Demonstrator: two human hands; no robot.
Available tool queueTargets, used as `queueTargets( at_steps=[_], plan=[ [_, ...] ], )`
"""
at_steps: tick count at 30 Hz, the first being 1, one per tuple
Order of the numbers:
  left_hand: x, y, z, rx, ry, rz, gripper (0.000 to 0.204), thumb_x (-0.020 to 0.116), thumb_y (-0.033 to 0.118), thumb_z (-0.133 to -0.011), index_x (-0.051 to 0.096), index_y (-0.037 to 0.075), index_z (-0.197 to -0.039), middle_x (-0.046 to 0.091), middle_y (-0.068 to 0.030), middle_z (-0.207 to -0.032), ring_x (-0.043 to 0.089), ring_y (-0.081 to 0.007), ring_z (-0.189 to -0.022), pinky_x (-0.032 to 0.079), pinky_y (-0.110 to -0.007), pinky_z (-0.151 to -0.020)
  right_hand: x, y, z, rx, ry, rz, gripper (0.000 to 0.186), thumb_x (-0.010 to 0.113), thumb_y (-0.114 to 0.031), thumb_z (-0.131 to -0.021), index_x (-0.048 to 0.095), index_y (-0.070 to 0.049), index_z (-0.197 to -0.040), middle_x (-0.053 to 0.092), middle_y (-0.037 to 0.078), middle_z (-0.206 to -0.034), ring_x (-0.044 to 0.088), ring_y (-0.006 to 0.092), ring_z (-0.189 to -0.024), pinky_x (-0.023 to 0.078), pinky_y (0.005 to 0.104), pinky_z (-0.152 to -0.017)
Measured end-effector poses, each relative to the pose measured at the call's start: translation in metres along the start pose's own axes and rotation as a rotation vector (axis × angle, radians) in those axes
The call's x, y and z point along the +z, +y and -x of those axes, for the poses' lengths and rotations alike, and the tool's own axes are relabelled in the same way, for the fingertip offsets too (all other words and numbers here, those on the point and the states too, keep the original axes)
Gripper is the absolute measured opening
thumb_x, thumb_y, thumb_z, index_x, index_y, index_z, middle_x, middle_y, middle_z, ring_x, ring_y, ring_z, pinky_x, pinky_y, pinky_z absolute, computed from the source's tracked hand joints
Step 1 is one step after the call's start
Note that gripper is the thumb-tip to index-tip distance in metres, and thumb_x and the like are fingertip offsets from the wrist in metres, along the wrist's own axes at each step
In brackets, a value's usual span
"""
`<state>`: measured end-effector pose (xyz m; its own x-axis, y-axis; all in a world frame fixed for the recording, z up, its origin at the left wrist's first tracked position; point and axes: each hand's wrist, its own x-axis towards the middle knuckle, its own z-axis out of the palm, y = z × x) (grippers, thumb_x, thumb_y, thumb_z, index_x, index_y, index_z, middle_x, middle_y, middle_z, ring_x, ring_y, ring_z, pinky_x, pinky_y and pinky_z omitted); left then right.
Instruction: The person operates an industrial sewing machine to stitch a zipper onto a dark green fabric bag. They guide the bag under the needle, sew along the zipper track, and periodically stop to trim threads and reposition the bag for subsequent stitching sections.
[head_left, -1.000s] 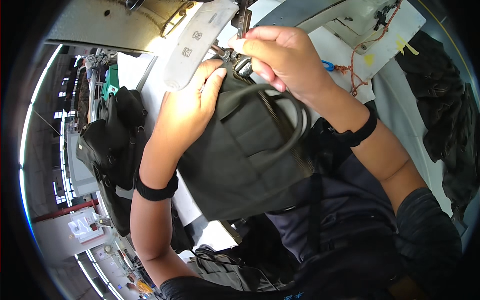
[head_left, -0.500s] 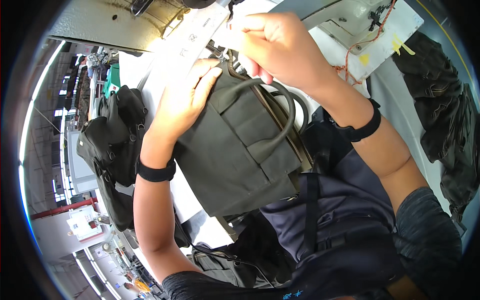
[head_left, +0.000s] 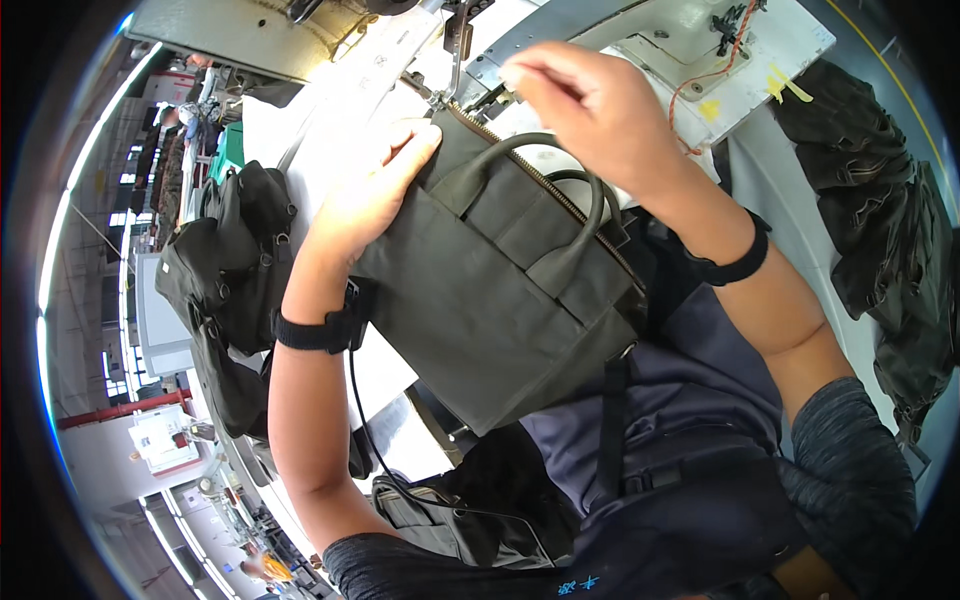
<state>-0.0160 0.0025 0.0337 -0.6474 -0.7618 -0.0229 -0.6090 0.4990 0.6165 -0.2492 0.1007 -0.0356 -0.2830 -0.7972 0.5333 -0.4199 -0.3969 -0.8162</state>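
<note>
A dark olive handbag (head_left: 480,300) lies slanted before me, with two rounded handles (head_left: 597,205) and a brass-toothed zipper (head_left: 560,195) along its upper right edge. The zipper's far end sits by the presser foot (head_left: 440,98) of a sewing machine. My left hand (head_left: 375,195) grips the bag's far left edge, thumb on top; its other fingers are partly hidden. Over the machine, right of the presser foot and apart from the bag, my right hand (head_left: 600,115) is raised. Its fingers are curled into a pinch, slightly blurred, and anything between them is too small to make out.
The machine's pale head (head_left: 230,35) spans the top left. Dark bags (head_left: 230,260) are piled left, and more dark pieces (head_left: 860,200) hang at the right. An orange cord (head_left: 740,70) crosses the machine bed. A black cable (head_left: 365,430) runs from my left wrist strap.
My right hand has moved right and slightly down, away from the presser foot. The bag has turned and shifted a little to the right. My left hand remains at its far left edge.
</note>
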Motion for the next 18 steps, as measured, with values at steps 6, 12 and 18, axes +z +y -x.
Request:
queueTargets(
  at_steps=[6, 12, 18],
  plan=[
    [-0.004, -0.007, -0.005, -0.089, 0.002, 0.206, 0.037, 0.069, 0.027, -0.104, 0.073, -0.001, -0.127, 0.071, -0.0086, -0.130, 0.064, -0.0183, -0.120, 0.047, -0.033, -0.108, -0.033, 0.037, 0.040, 0.721, -0.457, -0.678, 0.033, 0.065, -0.026, -0.110, 0.073, 0.003, -0.123, 0.075, 0.003, -0.103, 0.066, 0.0084, -0.085, 0.054, 0.0250, -0.076],
    [-0.033, 0.004, -0.022, -0.170, -0.211, 0.145, 0.032, 0.069, 0.025, -0.104, 0.073, -0.001, -0.124, 0.068, -0.0074, -0.130, 0.062, -0.0169, -0.120, 0.047, -0.032, -0.108, 0.010, -0.024, 0.058, 0.571, -0.290, -0.776, 0.030, 0.065, -0.026, -0.110, 0.073, 0.002, -0.116, 0.071, 0.000, -0.100, 0.059, 0.0080, -0.091, 0.050, 0.0271, -0.084],
    [-0.021, -0.005, -0.014, -0.081, -0.167, -0.008, 0.031, 0.064, 0.024, -0.106, 0.074, 0.000, -0.123, 0.068, -0.0097, -0.132, 0.062, -0.0178, -0.121, 0.047, -0.033, -0.109, 0.049, -0.011, 0.033, 0.297, -0.117, -0.643, 0.023, 0.058, -0.013, -0.109, 0.072, 0.005, -0.105, 0.068, 0.007, -0.081, 0.056, 0.0089, -0.077, 0.051, 0.0299, -0.075]
  ],
)
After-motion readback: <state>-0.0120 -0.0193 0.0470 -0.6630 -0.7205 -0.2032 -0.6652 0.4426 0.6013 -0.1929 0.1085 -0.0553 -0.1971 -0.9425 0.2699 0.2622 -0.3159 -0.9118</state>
